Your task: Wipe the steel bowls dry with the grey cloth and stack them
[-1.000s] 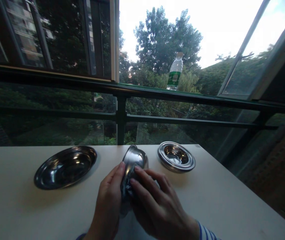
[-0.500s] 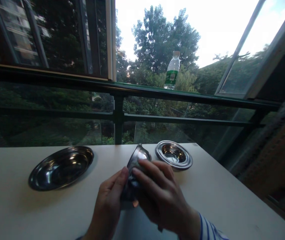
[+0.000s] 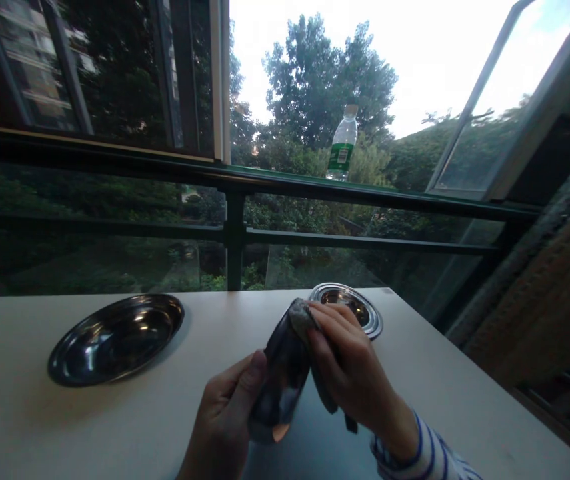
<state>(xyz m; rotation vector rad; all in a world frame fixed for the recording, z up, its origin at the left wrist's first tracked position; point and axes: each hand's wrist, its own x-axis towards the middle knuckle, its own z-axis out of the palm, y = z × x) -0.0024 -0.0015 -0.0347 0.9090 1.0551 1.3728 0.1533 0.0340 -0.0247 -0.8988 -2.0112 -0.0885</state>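
Observation:
My left hand (image 3: 227,407) grips the left edge of a shiny metal dish (image 3: 279,377), its thumb lying on the near surface. The dish is tilted up above the table, and its exact shape is partly hidden. In my right hand (image 3: 357,367) is a grey cloth (image 3: 301,319), pressed by the fingers against the dish's upper end. Part of the cloth hangs below that hand. An oval metal dish (image 3: 115,343) rests on the table to the left. Behind my right hand sits a round, wide-rimmed metal bowl (image 3: 375,325), partly covered by the fingers.
The white table (image 3: 129,427) reaches back to a dark green railing (image 3: 365,200) with glass panels. A clear plastic bottle (image 3: 342,150) with a green label stands on the ledge above. Open window frames flank the view of trees.
My right hand has slid the cloth up and right, to the dish's upper end. More of the dish's surface now shows, and the hand covers part of the bowl behind.

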